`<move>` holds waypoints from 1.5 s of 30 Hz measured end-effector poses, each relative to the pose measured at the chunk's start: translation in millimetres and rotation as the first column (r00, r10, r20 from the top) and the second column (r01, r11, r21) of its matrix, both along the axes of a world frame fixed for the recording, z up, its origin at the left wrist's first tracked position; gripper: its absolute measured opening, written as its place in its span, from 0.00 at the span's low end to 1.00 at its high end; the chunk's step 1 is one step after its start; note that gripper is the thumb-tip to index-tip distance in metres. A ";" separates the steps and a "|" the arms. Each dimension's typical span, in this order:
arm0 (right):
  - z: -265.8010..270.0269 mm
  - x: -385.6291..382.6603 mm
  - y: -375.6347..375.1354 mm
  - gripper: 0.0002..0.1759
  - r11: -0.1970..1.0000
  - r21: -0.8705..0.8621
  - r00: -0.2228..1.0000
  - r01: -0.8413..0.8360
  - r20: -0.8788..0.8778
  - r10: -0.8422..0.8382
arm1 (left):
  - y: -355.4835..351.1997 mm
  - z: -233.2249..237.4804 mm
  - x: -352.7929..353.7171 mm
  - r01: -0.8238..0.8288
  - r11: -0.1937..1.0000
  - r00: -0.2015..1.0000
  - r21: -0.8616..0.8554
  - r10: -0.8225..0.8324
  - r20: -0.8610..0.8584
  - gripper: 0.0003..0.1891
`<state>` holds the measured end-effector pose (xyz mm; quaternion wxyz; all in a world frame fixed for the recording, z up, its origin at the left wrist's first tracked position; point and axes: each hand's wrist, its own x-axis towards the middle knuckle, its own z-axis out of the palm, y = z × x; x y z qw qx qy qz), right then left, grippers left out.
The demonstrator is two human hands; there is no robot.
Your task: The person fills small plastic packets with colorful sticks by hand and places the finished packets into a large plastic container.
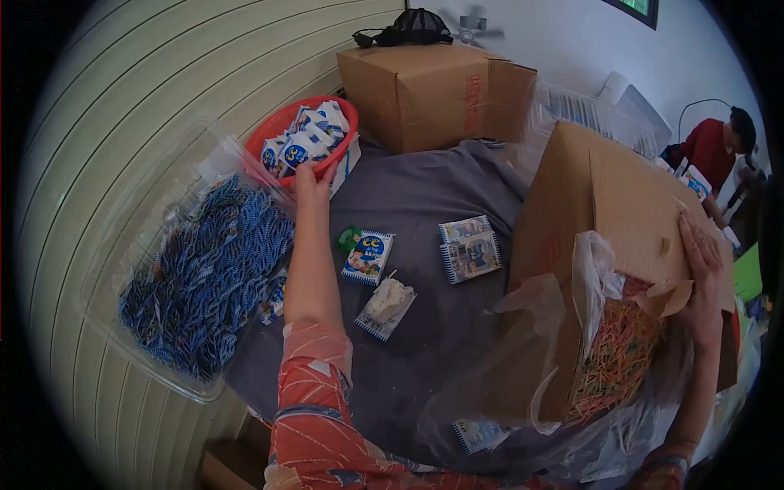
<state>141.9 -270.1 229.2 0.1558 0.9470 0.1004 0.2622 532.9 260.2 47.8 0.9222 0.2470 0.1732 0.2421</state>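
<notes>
My left hand [314, 176] is closed on the near rim of a red plastic basket [349, 122], which is tilted toward me and heaped with small blue-and-white packets [298, 147]. My right hand [701, 255] lies with stretched fingers against the side of a large cardboard box [645, 220]. That box is tipped over, its mouth toward me. Inside its plastic liner [594, 273] is a mass of thin orange, pink and green strands [616, 355]. Part of the left fingers is hidden behind the basket's rim.
Left stands a clear plastic tub [102, 318] of blue patterned strips [208, 273]. On the grey cloth [408, 188] lie a packet [368, 256], a white lump [387, 300], stacked packets [471, 249] and green tape [349, 238]. Behind are another box [437, 98] and a person [709, 155].
</notes>
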 end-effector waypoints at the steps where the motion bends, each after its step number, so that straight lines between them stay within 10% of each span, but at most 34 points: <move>1: -1.3 0.7 0.5 0.47 1.000 -0.008 1.000 0.019 0.011 -0.019 | 4.7 -6.7 -5.7 0.062 0.998 0.998 -0.003 -0.062 0.006 0.30; 5: -11.8 0.4 -5.3 0.46 0.997 -0.046 0.997 0.062 0.046 -0.060 | 11.0 -11.0 -39.3 0.415 0.909 0.910 0.030 -0.415 -0.015 0.29; 13: -13.6 1.4 -8.3 0.45 1.000 -0.016 0.995 0.005 0.098 -0.003 | -48.7 6.8 -127.4 0.496 0.865 0.854 0.080 -0.503 0.134 0.11; 23: -16.5 5.1 -8.8 0.40 0.994 0.032 0.984 -0.101 0.154 0.095 | -59.5 13.9 -192.8 0.513 0.839 0.827 0.181 -0.539 0.157 0.24; 37: -20.6 11.9 -11.0 0.37 0.984 0.109 0.979 -0.143 0.164 0.124 | -138.3 231.5 -291.2 0.643 0.604 0.611 0.470 -0.775 0.160 0.17; 45: -35.2 11.5 -18.5 0.17 0.963 0.067 0.897 -0.261 0.385 0.217 | -309.8 233.2 -319.3 0.805 0.446 0.433 0.391 -0.892 0.126 0.18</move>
